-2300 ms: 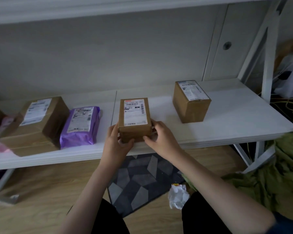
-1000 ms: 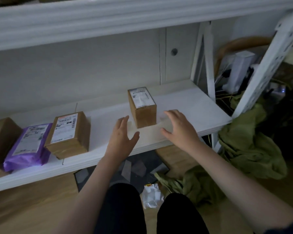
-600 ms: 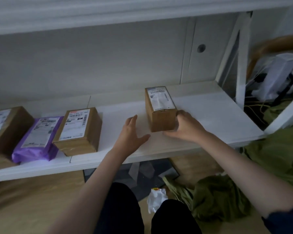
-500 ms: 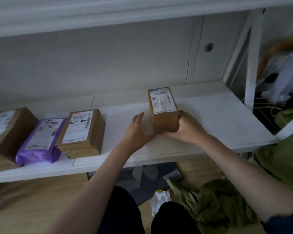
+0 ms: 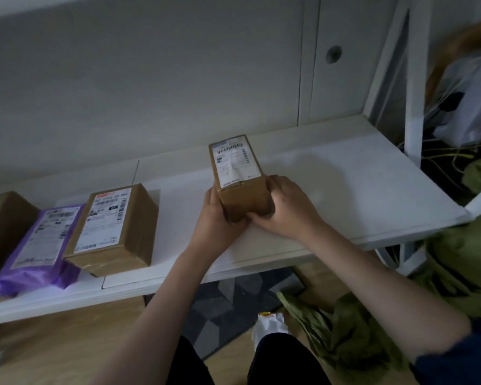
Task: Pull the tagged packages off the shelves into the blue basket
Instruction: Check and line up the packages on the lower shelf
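Our left hand (image 5: 215, 218) has closed in beside our right hand (image 5: 286, 209); both sets of fingers now clasp the small brown package (image 5: 240, 177) near the shelf (image 5: 358, 190) front; it seems still seated there; the basket is out of view.

At nine o'clock, a brown box (image 5: 3, 232) is cut by the frame's edge and half hidden behind the purple mailer (image 5: 39, 251). Label print on every package is too small to read. At three o'clock, the bags (image 5: 472, 101) are blurred.
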{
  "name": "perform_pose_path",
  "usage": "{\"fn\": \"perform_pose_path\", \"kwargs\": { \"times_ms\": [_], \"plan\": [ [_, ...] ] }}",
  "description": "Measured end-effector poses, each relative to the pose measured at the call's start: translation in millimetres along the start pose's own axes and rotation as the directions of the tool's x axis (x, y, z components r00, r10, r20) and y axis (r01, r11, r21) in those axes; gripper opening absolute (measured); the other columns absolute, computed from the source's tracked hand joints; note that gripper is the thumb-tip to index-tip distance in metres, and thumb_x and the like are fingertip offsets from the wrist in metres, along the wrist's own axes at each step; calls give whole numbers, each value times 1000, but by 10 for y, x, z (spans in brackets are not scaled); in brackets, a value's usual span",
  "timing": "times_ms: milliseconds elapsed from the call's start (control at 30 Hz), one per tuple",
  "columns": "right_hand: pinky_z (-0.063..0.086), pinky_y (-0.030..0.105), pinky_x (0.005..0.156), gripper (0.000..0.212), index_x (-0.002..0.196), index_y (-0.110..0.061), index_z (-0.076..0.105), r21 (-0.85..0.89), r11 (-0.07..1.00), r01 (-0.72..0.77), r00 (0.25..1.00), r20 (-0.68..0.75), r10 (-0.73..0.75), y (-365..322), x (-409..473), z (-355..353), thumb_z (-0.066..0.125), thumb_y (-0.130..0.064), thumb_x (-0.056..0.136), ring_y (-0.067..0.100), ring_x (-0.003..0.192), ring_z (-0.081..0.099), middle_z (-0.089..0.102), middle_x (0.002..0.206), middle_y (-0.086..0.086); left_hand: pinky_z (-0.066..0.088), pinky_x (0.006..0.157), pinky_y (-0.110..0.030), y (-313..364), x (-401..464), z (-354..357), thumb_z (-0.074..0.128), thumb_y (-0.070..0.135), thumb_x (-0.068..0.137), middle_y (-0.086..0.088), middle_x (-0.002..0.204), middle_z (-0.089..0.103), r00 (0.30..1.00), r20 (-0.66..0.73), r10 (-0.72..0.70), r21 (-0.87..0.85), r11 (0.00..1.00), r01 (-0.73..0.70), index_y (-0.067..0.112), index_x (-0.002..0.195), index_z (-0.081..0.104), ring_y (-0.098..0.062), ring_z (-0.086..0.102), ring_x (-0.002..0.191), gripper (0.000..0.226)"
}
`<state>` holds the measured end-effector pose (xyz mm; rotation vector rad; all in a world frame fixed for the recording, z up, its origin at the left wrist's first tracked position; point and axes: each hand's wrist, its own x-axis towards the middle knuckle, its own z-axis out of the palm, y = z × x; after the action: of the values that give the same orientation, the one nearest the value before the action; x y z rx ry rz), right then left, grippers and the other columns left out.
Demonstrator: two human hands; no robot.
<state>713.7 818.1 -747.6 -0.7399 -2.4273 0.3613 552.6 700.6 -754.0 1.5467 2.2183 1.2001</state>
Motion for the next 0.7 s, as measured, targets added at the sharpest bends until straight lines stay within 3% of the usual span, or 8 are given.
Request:
{"fn": "perform_pose_path", "kwargs": {
  "times_ms": [167, 233, 333, 467, 567, 700],
  "plan": [
    [53, 42, 87, 78, 135, -8, 56, -2, 999, 48, 999, 21, -48, -72, -12, -9, 68, -60, 77, 28, 105, 60, 64, 115, 9, 27, 92, 7, -17, -82, -122, 85, 26, 75, -1, 142, 46, 999, -27, 35, 19, 999, -34, 14, 151, 38, -7, 44, 127, 90],
    [54, 42, 89, 75, 135, -9, 56, -5, 997, 72, 997, 11, -72, -103, -44, -33, 70, -57, 79, 28, 107, 59, 64, 117, 9, 28, 97, 4, 3, -104, -175, 84, 27, 76, 2, 142, 45, 996, -31, 85, 47, 995, -84, 14, 152, 39, -4, 40, 129, 89],
    [54, 40, 91, 67, 134, -10, 57, 14, 995, 100, 995, -26, -100, -183, -115, -48, 73, -49, 81, 27, 110, 58, 64, 120, 9, 36, 106, -13, 60, -157, -258, 80, 12, 77, -6, 145, 46, 976, -69, 204, 96, 976, -197, 10, 150, 39, -16, 38, 138, 84],
    [55, 41, 93, 62, 136, -8, 57, 27, 988, 150, 984, -101, -146, -336, -200, -67, 75, -34, 83, 26, 115, 58, 64, 125, 9, 27, 110, -7, 124, -271, -418, 78, 0, 78, -12, 151, 41, 936, -154, 317, 97, 947, -305, 2, 151, 35, -11, 32, 144, 85],
    [52, 35, 100, 65, 142, -6, 53, 7, 982, 189, 973, -138, -187, -465, -281, -128, 71, -39, 89, 21, 125, 55, 60, 135, 7, 30, 113, -13, 140, -407, -512, 77, 1, 80, -16, 151, 40, 917, -194, 349, 106, 936, -334, -4, 150, 36, -19, 33, 147, 82],
    [52, 36, 102, 68, 144, -5, 51, 18, 979, 203, 968, -157, -197, -623, -380, -189, 68, -44, 91, 19, 131, 53, 58, 140, 6, 33, 115, -19, 166, -553, -589, 76, 3, 81, -15, 150, 41, 914, -208, 348, 115, 937, -331, -6, 147, 39, -18, 33, 147, 76]
  ]
}}
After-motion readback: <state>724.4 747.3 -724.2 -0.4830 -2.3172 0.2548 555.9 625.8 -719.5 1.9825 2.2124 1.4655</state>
